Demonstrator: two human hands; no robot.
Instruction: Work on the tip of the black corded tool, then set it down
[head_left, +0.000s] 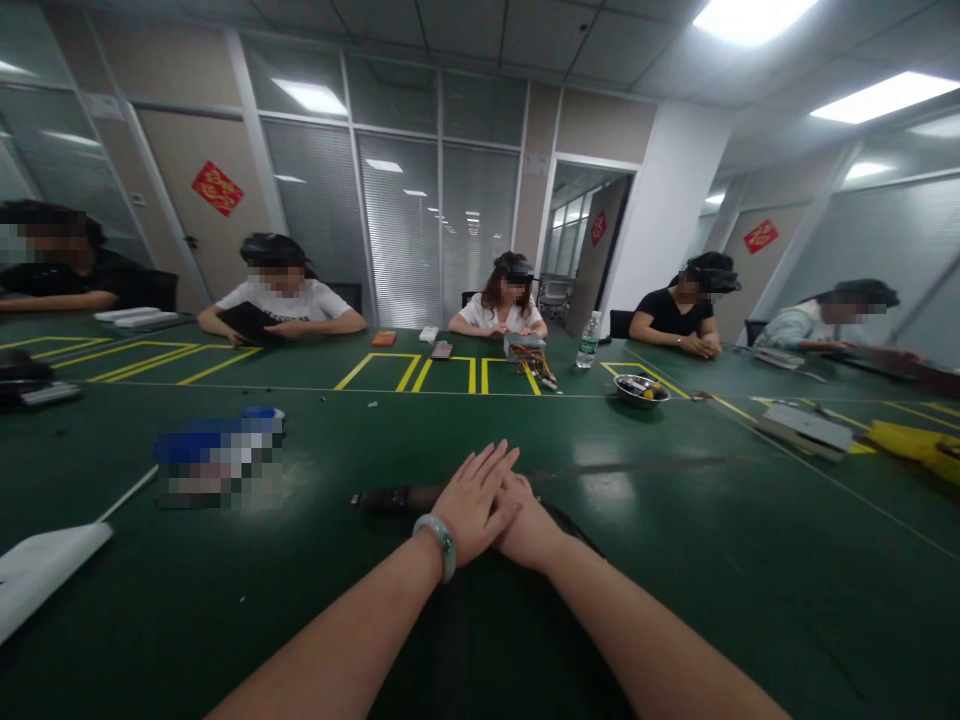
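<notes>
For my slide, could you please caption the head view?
Left hand over right hand, near dark cylindrical object on green table.

Location: office room set up as a shared workspace. Evidence: glazed partitions [390, 105] with blinds [401, 245], tiled ceiling [465, 30] with light panels [750, 18], door [176, 150] bearing a red paper decoration [217, 188]. Long green table [750, 580], marked off in yellow lines [472, 376]; people [300, 302] wearing headsets [270, 250] seated along its far side
</notes>
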